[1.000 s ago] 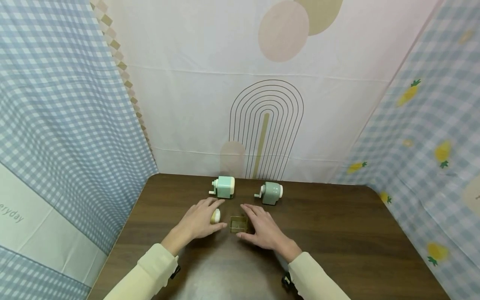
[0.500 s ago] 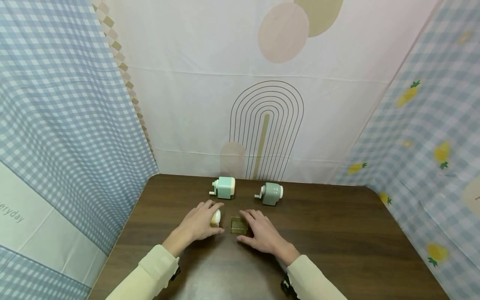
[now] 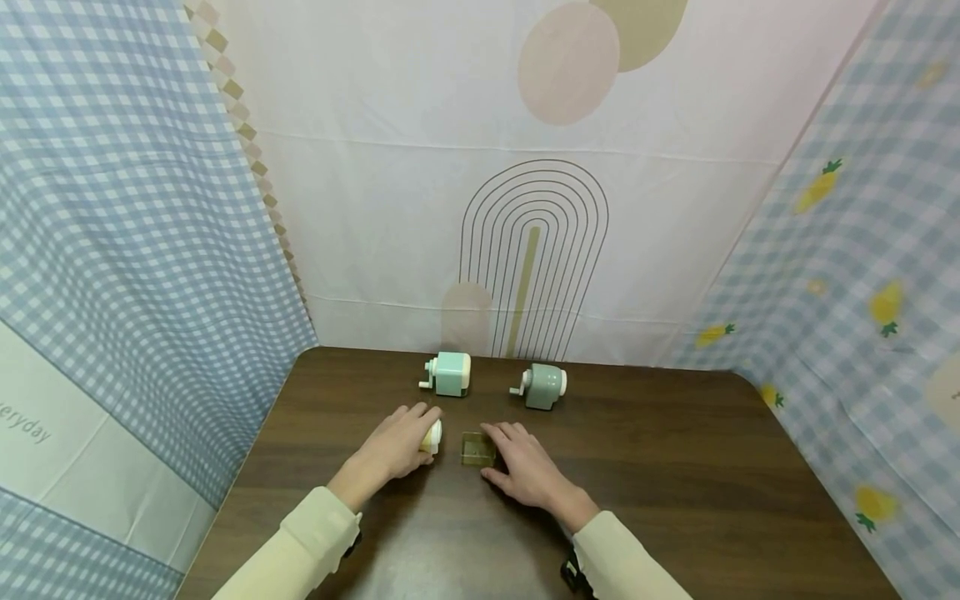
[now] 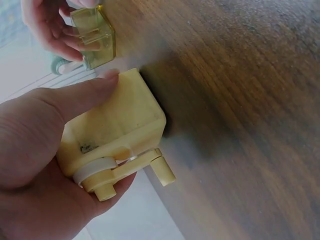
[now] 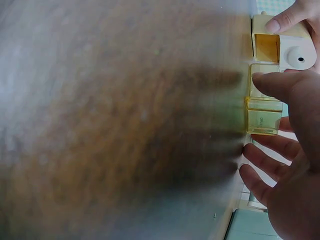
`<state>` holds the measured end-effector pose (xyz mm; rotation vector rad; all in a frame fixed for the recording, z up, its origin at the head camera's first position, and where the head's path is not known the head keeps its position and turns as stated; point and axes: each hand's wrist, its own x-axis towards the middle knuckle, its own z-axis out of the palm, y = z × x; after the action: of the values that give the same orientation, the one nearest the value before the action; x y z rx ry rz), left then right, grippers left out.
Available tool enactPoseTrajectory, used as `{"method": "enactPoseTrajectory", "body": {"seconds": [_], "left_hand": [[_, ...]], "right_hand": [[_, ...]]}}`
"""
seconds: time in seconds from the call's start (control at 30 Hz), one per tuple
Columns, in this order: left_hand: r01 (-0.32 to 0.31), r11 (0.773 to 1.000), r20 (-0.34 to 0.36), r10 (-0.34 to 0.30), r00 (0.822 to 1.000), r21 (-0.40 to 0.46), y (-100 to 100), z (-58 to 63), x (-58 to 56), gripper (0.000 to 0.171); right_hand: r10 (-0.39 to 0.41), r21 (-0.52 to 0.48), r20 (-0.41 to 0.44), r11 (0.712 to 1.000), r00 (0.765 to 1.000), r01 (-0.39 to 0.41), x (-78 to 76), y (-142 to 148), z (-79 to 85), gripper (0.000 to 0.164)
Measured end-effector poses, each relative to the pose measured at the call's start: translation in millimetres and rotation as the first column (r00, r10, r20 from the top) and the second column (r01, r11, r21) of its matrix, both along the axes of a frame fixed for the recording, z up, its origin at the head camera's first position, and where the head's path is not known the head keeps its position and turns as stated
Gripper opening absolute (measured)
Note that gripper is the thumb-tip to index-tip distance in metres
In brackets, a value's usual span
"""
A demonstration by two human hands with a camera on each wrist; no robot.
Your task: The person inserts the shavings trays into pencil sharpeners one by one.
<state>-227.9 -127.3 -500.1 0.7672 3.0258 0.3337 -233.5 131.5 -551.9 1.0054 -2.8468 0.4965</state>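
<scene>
A pale yellow crank pencil sharpener is gripped in my left hand. Its thumb lies along the body, and the crank faces the left wrist camera. From the right wrist view, the sharpener's white front and an open drawer slot show. Just right of it, a see-through yellow shavings drawer sits on the table. My right hand holds the drawer at its right end, thumb on the near side and fingers curled round the far side. Fingers show through the clear plastic in the left wrist view.
Two more crank sharpeners stand behind the hands: a mint one at left and a grey-green one at right. The brown wooden table ends at a white printed cloth, with checked cloths on both sides.
The left thumb and fingers have drawn in around the yellow sharpener. My right thumb and index finger have come closer together at the drawer's end. Both green sharpeners stay in place.
</scene>
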Motion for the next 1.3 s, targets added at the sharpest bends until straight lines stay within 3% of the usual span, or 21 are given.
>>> {"method": "enactPoseTrajectory", "body": {"seconds": [0.5,0.77,1.3], "left_hand": [[0.006,1.0,-0.017,-0.006,1.0,-0.004,-2.7,2.8,-0.3,0.06],[0.022,0.999,0.001,-0.022,1.0,-0.024,-2.1,2.8,-0.7,0.06],[0.037,0.998,0.008,-0.037,0.999,-0.042,-0.7,3.1,-0.8,0.06]], "right_hand": [[0.03,-0.062,0.007,0.998,1.0,-0.03,-4.9,-7.6,2.9,0.061],[0.047,-0.043,0.028,0.998,0.999,-0.045,-8.3,-23.6,10.4,0.062],[0.077,-0.077,0.066,0.994,0.995,-0.072,-9.5,-46.8,4.5,0.06]]}}
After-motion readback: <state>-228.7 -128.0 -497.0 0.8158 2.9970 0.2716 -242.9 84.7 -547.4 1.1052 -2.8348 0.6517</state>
